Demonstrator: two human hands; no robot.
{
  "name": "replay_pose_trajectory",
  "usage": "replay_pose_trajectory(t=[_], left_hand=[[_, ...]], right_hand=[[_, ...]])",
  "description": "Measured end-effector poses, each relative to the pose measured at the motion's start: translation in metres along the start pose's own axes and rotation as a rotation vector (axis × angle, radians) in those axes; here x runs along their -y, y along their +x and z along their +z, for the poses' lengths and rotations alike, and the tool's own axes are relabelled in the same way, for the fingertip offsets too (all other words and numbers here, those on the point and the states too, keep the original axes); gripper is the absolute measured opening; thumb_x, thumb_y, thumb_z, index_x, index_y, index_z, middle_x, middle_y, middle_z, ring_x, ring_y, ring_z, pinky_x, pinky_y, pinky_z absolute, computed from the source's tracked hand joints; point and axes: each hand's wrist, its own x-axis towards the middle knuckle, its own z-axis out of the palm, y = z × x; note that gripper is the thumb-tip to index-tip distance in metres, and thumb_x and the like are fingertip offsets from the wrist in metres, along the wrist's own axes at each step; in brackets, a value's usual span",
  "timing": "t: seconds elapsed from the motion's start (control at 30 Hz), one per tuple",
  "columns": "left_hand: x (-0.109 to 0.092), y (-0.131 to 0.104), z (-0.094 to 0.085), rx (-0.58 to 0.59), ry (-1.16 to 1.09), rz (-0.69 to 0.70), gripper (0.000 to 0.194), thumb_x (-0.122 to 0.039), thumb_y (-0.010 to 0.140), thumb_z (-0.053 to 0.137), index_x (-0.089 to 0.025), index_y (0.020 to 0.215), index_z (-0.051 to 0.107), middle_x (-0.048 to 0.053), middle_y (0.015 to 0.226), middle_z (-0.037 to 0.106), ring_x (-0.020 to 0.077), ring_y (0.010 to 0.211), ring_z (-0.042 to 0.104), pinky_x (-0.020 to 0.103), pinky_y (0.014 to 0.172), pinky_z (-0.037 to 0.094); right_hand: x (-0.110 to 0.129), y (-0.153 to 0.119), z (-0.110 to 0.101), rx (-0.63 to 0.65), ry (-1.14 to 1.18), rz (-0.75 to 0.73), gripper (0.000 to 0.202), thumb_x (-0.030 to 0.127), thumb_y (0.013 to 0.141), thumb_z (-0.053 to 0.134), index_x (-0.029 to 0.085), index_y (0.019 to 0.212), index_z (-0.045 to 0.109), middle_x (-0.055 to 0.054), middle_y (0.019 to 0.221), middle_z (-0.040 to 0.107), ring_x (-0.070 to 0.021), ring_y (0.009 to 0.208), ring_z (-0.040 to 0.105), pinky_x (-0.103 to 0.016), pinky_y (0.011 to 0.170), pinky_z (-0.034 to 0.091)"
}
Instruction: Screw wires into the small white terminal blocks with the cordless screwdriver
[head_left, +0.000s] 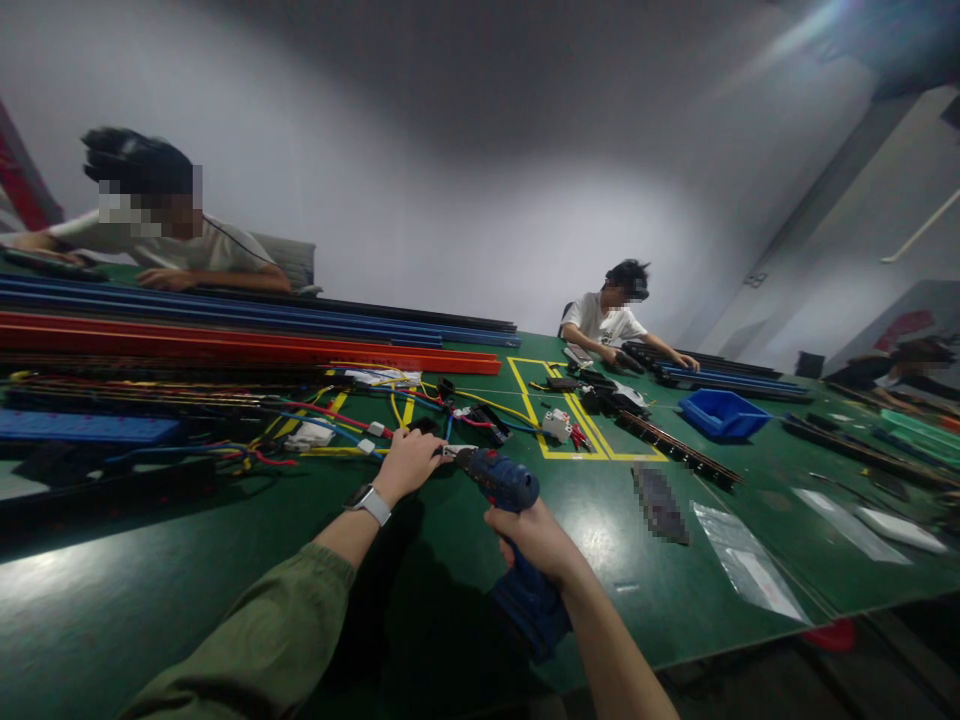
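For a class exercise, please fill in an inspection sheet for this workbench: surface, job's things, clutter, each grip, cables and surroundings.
Surface: green table, marked with yellow tape.
Job's things: blue drill, nose pointing towards the left grip.
Clutter: orange rail and blue rails at the far left; blue bin and clear bag on the right.
Left grip: fingers at the drill's nose; anything held is too small to tell.
Right grip: closed around the drill's handle.
Cables: loose red, blue and yellow wires beyond the left grip.
Surroundings: co-workers across the table and at the right edge; pale wall behind.
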Motion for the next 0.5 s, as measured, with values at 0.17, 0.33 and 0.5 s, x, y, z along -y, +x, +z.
replay_pose_trajectory(t=[0.17, 0.33, 0.5], left_hand=[[0.0009, 0.0009, 0.0021, 0.008, -0.003, -0.001, 0.034, -0.05, 0.09, 0.05, -0.03, 0.11, 0.068, 0.007, 0.104, 0.07, 0.0264, 0.098, 0.054, 0.044, 0.089, 0.028], [0.0013, 0.0007, 0.0035, 0.005, 0.009, 0.005, 0.033, -0.049, 0.091, 0.049, -0.03, 0.112, 0.067, 0.006, 0.105, 0.07, 0.0267, 0.098, 0.054, 0.044, 0.088, 0.028], [0.0018, 0.0008, 0.0041, 0.001, 0.002, 0.006, 0.034, -0.05, 0.091, 0.048, -0.03, 0.113, 0.066, 0.007, 0.106, 0.07, 0.0267, 0.099, 0.054, 0.044, 0.089, 0.028]], right_hand=[[0.0033, -0.0029, -0.0002, -0.006, 0.001, -0.013, 0.012, 0.024, 0.079, 0.055, 0.018, 0.089, 0.056, 0.007, 0.043, 0.049, -0.0123, 0.04, 0.048, -0.022, 0.042, 0.037], [0.0061, -0.0043, -0.0002, -0.003, 0.004, -0.012, 0.013, 0.024, 0.078, 0.056, 0.017, 0.089, 0.058, 0.007, 0.042, 0.049, -0.0126, 0.04, 0.048, -0.023, 0.043, 0.038], [0.0046, -0.0038, -0.0011, -0.004, 0.027, -0.002, 0.012, 0.025, 0.079, 0.056, 0.017, 0.088, 0.058, 0.007, 0.043, 0.05, -0.0121, 0.039, 0.048, -0.022, 0.042, 0.038]])
